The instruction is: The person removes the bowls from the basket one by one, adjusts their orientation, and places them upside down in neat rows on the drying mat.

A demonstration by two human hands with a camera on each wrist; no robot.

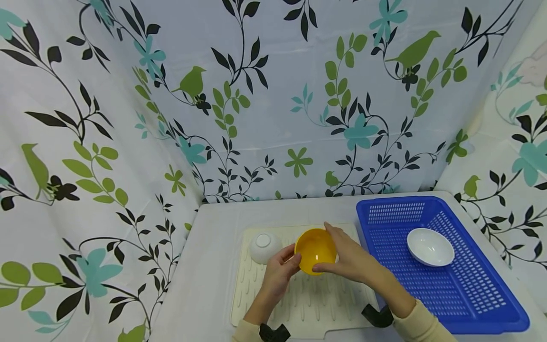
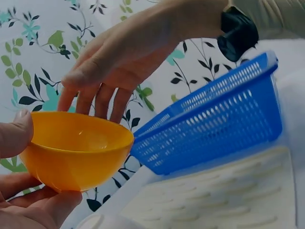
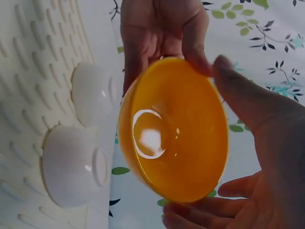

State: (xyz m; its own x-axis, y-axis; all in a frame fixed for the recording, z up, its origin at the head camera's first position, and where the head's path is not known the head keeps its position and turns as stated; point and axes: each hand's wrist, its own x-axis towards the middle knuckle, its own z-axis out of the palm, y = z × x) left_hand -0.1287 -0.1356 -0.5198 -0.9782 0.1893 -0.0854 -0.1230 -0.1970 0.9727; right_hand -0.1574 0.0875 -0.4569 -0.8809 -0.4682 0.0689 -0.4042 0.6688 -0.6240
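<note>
Glossy yellow-orange round bowl (image 1: 314, 247) is in the air over a cream ridged drying mat (image 1: 316, 306) on the white-covered table (image 1: 209, 247), between both hands. Left hand (image 1: 278, 271): grip pinching the bowl, thumb at rim, fingers underneath. Right hand (image 1: 350, 256): thumb and fingers spread about the rim; can't tell if its grip bears any load. Two white bowls upside down on the mat, one (image 3: 69, 167) beside the other (image 3: 90, 98); white shallow bowl (image 1: 430, 247) inside the blue perforated plastic basket (image 1: 483, 280), right side.

Risks, my judgement: smooth curved wall looks slippery, so a light left pinch could let the bowl rotate or drop. Left letting go before the right has firm hold = fall onto mat. Lowering it carelessly to the left could knock the white bowls; a low swing right could clip the basket rim.
</note>
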